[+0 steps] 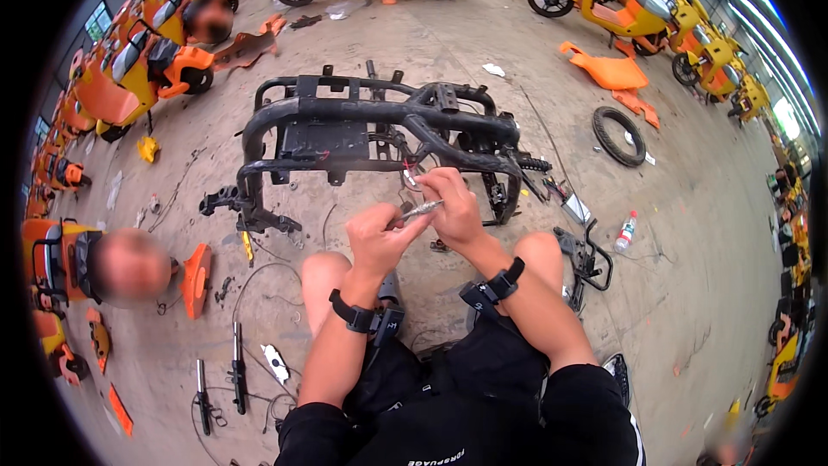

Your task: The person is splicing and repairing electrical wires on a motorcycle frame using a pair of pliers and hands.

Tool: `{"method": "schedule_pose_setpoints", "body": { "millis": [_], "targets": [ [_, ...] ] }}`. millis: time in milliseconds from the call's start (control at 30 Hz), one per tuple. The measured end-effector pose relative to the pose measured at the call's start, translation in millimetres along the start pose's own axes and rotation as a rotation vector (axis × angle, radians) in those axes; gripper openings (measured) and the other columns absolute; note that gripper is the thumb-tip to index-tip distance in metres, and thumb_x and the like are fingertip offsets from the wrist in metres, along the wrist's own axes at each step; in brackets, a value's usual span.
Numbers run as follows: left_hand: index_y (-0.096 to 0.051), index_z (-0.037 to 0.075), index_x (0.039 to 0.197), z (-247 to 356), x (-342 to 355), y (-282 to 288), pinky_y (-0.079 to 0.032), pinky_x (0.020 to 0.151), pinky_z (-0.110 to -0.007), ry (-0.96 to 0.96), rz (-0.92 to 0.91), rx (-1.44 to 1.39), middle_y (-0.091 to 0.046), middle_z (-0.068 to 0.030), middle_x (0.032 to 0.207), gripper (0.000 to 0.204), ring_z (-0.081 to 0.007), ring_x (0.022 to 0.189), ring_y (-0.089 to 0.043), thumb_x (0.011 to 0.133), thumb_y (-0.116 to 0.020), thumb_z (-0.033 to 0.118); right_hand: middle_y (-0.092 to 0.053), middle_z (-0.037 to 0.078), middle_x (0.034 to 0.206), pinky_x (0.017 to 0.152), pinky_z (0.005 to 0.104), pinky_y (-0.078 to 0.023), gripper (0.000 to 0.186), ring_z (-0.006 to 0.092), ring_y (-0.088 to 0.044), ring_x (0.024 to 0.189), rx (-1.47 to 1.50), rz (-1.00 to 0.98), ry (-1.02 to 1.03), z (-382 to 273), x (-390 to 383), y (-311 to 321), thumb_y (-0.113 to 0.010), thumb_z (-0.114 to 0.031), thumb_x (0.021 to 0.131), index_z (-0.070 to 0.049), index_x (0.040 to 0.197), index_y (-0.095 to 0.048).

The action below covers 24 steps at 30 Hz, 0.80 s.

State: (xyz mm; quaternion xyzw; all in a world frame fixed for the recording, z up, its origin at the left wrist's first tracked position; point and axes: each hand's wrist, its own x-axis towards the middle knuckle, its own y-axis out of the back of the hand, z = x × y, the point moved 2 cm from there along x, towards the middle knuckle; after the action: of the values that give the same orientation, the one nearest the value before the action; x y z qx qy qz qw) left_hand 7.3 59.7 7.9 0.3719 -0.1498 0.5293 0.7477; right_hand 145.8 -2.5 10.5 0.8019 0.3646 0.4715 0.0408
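My left hand (377, 235) is closed, its thumb and fingers pinching a silvery, narrow metallic piece (421, 210) whose exact kind I cannot make out. The far end of that piece meets the palm side of my right hand (454, 210). My right fingertips are pinched around a small white connector (410, 178) on thin wires, some of them red. These wires run up to a black tubular scooter frame (345, 112), lying on the floor just beyond both hands. Both hands are above the floor, between my bent knees and the frame's near rail.
Shock absorbers (237, 371) and loose cables lie at my left, near an orange panel (197, 280). To the right are a black bent-tube rack (595, 259), a bottle (626, 231) and a tyre (619, 136). Yellow scooters (595, 0) stand around; other people are at left.
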Motion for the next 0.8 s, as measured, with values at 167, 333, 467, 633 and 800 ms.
{"method": "schedule_pose_setpoints", "body": {
  "millis": [167,333,467,633,800],
  "targets": [
    [-0.051,0.005,0.054,0.0,1.7,-2.1,-0.036,0.041,-0.032,0.004,0.0,-0.008,-0.049,-0.0064,0.049,0.042,-0.0213,0.042,-0.047,0.064,-0.084,0.029,-0.062,0.011,0.106,0.066,0.0315,-0.056,0.038,0.0251,-0.067,0.082,0.097,-0.081,0.053,-4.2,-0.3,2.8,-0.052,0.013,0.071,-0.003,0.105,-0.061],
    [-0.051,0.005,0.054,1.4,1.9,0.6,-0.037,0.041,-0.032,-0.022,0.004,0.021,-0.05,-0.0061,0.049,0.042,-0.0213,0.042,-0.047,0.065,-0.083,0.03,-0.064,0.01,0.104,0.064,0.0312,-0.056,0.036,0.0251,-0.068,0.081,0.065,-0.063,0.125,-1.3,-1.8,2.9,-0.058,0.01,0.069,-0.002,0.102,-0.061],
    [-0.051,0.006,0.053,1.5,2.5,1.7,-0.037,0.041,-0.032,-0.019,0.006,0.02,-0.049,-0.0061,0.049,0.042,-0.0212,0.042,-0.047,0.065,-0.083,0.03,-0.065,0.009,0.101,0.061,0.0314,-0.054,0.034,0.0255,-0.067,0.078,0.039,-0.052,0.158,-1.1,-2.1,1.4,-0.062,0.008,0.067,-0.004,0.099,-0.061],
    [-0.05,0.006,0.052,0.6,2.1,1.1,-0.036,0.041,-0.032,-0.019,0.001,0.034,-0.049,-0.0061,0.049,0.044,-0.0213,0.042,-0.046,0.064,-0.084,0.031,-0.062,0.009,0.097,0.059,0.0331,-0.052,0.029,0.0276,-0.065,0.073,0.055,-0.042,0.128,1.1,-2.8,-4.2,-0.063,0.006,0.07,-0.004,0.097,-0.059],
    [-0.05,0.006,0.052,-1.2,0.9,0.9,-0.035,0.04,-0.033,-0.017,0.022,0.049,-0.048,-0.0059,0.048,0.045,-0.0217,0.041,-0.046,0.064,-0.084,0.033,-0.059,0.013,0.096,0.058,0.0327,-0.05,0.017,0.0288,-0.062,0.072,0.121,-0.012,0.03,2.9,-5.4,-11.5,-0.062,0.002,0.082,-0.003,0.097,-0.056]
  ]
}}
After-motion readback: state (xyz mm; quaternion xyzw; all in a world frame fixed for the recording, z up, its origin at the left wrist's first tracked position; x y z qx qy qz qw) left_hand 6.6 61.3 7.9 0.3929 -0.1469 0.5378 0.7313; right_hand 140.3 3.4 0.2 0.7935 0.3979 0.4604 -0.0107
